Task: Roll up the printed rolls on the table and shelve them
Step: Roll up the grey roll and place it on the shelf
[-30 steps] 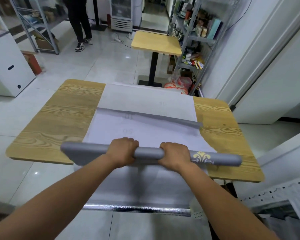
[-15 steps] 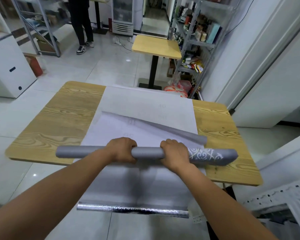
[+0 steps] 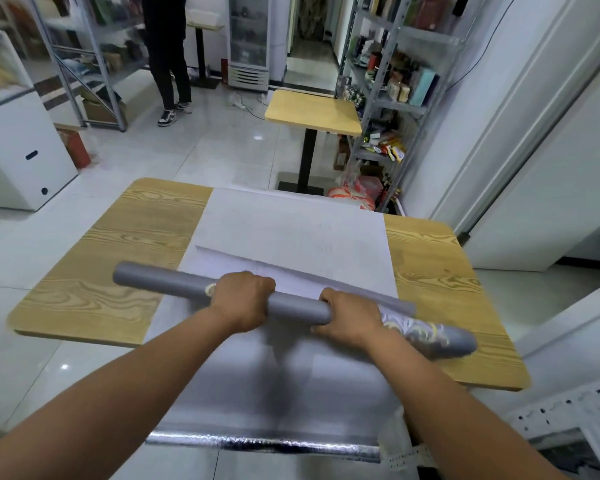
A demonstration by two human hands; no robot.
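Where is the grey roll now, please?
Head view: the grey roll slants across the near half of the wooden table, gripped by the left hand and right hand.

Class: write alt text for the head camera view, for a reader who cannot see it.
The left hand and right hand grip a grey printed roll slanted across a wooden table. A white sheet lies flat beyond it; grey material hangs off the near edge.

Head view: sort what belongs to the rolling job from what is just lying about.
Job in hand: grey roll, gripped by left hand and right hand; unrolled sheet; wooden table.
Just there: small table, white cabinet, display fridge, standing person.
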